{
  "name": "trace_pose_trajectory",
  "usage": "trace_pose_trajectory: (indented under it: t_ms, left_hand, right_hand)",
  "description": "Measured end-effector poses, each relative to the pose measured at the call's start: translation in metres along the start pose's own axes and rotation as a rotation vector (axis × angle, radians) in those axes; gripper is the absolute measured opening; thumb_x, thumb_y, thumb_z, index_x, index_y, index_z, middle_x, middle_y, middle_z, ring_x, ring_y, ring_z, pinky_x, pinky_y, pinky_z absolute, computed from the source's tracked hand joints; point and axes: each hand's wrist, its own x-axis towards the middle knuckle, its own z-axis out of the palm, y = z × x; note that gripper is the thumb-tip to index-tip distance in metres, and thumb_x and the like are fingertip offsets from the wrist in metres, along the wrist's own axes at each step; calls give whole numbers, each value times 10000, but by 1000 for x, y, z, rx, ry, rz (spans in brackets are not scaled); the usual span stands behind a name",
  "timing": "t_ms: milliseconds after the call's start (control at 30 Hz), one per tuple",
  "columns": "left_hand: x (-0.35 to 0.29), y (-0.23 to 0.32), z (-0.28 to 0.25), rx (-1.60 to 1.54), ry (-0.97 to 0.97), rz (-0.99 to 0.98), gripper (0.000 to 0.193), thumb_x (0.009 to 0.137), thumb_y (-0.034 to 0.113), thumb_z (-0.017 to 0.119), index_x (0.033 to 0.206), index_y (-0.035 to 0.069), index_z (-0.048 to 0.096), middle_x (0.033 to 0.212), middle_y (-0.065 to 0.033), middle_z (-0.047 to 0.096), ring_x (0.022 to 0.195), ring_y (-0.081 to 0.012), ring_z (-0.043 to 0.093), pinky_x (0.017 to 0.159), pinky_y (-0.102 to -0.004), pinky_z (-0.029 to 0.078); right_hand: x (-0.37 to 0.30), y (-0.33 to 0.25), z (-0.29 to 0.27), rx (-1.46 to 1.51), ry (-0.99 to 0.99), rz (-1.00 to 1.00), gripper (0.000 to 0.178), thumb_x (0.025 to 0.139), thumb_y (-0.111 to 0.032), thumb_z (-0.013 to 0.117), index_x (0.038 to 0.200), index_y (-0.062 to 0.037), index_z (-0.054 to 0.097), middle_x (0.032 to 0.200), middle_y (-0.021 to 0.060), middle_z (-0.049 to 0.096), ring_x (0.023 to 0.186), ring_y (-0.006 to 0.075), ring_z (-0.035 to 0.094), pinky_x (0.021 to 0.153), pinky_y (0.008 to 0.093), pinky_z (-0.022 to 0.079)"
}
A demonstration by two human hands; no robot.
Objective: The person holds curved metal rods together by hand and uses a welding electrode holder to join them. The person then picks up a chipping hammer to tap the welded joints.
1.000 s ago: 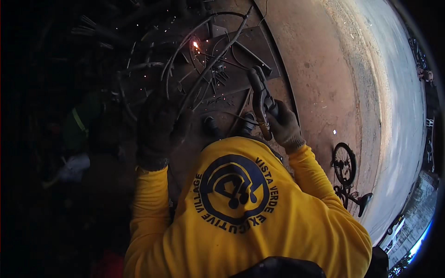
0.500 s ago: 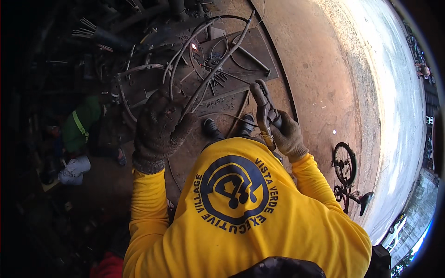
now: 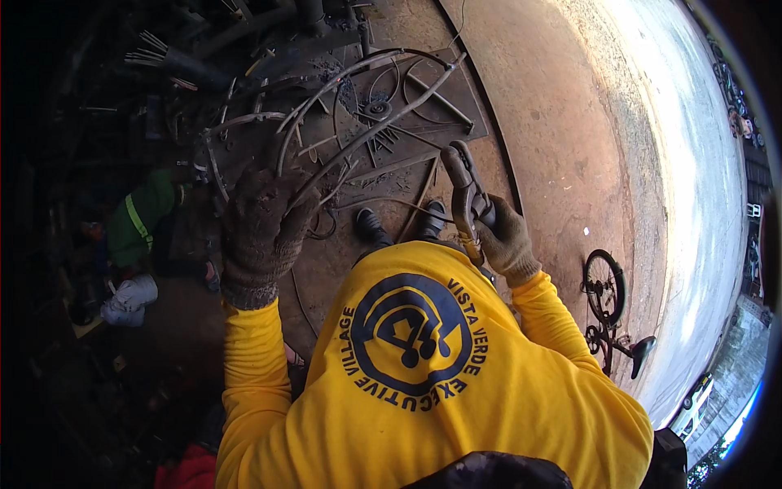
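Note:
My left hand (image 3: 265, 232), in a thick brown work glove, is closed around the near end of a bent metal-rod frame (image 3: 383, 124). The frame's curved bars reach up and right over a dark metal work surface. In my right hand (image 3: 508, 243), also gloved, is a worn welding electrode holder (image 3: 462, 183), its jaw end pointing away from me. A thin electrode (image 3: 411, 135) extends left from its jaws, passing close to the frame in the picture; whether they touch I cannot tell.
Short rods lie scattered on the metal plate (image 3: 391, 167), beside a round metal piece (image 3: 378, 108) and a tube (image 3: 441, 103). A cable (image 3: 383, 200) crosses near my shoes. At left, a person in a green top (image 3: 138, 224) is low down. A bicycle (image 3: 605, 297) stands at right.
My left hand has moved left and slightly nearer, and the rod frame has shifted with it. A bright glowing spot by the frame has gone. My right hand has barely moved.

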Motion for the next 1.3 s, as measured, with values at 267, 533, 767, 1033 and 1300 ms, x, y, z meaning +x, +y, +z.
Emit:
trace_pose_trajectory:
  t_ms: [267, 533, 767, 1033, 1300]
  left_hand:
    - [12, 3, 26, -98, 159, -270, 321, 964, 197, 621, 1215, -3, 614, 1109, -166, 667, 971, -317, 660, 836, -379, 516]
    - [20, -20, 40, 222, 208, -4, 359, 950, 167, 630, 1261, -12, 608, 1173, -200, 648, 1068, -354, 639, 913, -420, 505]
    - [8, -32, 49, -116, 133, -73, 380, 910, 142, 671, 1266, 14, 625, 1231, -200, 635, 1151, -383, 605, 982, -449, 479]
    - [13, -9, 33, 95, 5, 27, 263, 884, 143, 708, 1118, 32, 662, 1197, -208, 646, 1055, -368, 636, 903, -454, 514]
    - [8, 0, 42, 339, 39, 190, 342, 834, 198, 779, 1126, 97, 633, 1121, -150, 607, 1014, -352, 592, 885, -461, 510]
  right_hand:
    - [0, 0, -3, 17, 24, -47, 502, 863, -204, 738, 1267, 33, 559, 1081, 177, 682, 987, 236, 660, 881, 341, 512]
    - [-1, 4, -2, 24, 37, -73, 506, 863, -209, 736, 1268, 36, 558, 1054, 186, 690, 980, 249, 674, 881, 346, 520]
    - [0, -8, -3, -44, -11, -26, 528, 858, -243, 747, 1276, 23, 562, 1078, 202, 693, 1003, 279, 683, 882, 358, 528]
    - [10, -19, 6, -105, 29, -84, 575, 845, -292, 772, 1290, 4, 560, 1073, 201, 701, 997, 289, 698, 889, 354, 542]
    - [23, -23, 8, -191, 61, -143, 575, 827, -270, 785, 1297, -23, 563, 1086, 203, 701, 994, 304, 705, 871, 361, 551]
